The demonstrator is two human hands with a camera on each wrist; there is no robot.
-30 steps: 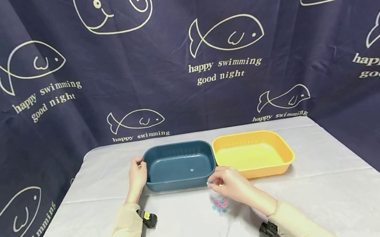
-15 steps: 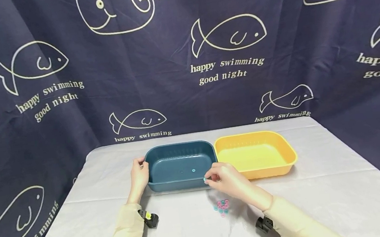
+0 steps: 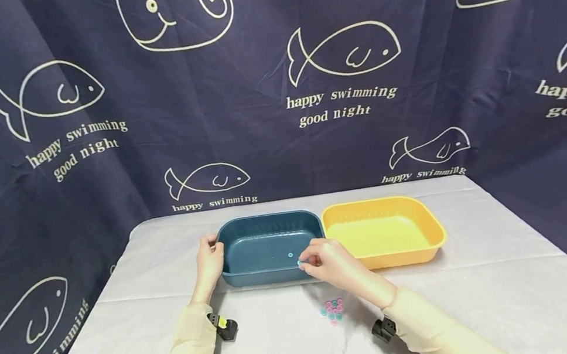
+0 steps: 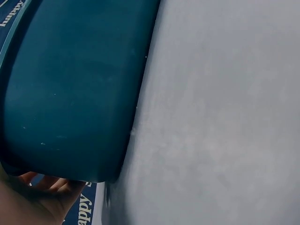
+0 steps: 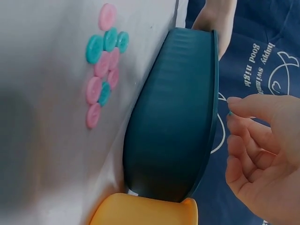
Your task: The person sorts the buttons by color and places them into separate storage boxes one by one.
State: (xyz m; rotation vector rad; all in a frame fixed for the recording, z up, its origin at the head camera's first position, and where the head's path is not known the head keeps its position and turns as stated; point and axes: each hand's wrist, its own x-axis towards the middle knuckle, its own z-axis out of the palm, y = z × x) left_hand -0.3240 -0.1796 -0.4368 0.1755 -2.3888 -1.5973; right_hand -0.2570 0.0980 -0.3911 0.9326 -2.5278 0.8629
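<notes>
While I have the right hand (image 3: 332, 261) pinching a small teal button (image 3: 299, 262) between thumb and finger near the blue tub's (image 3: 266, 276) front right corner, the left hand (image 3: 210, 261) holds its left end. One blue ring (image 3: 290, 254) lies inside the tub; pink and teal discs (image 5: 101, 66) sit in front of it. Risk: little of the button shows, so a slack pinch could drop it outside the tub.

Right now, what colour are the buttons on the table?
The buttons are pink and turquoise; the right wrist view shows them best.
</notes>
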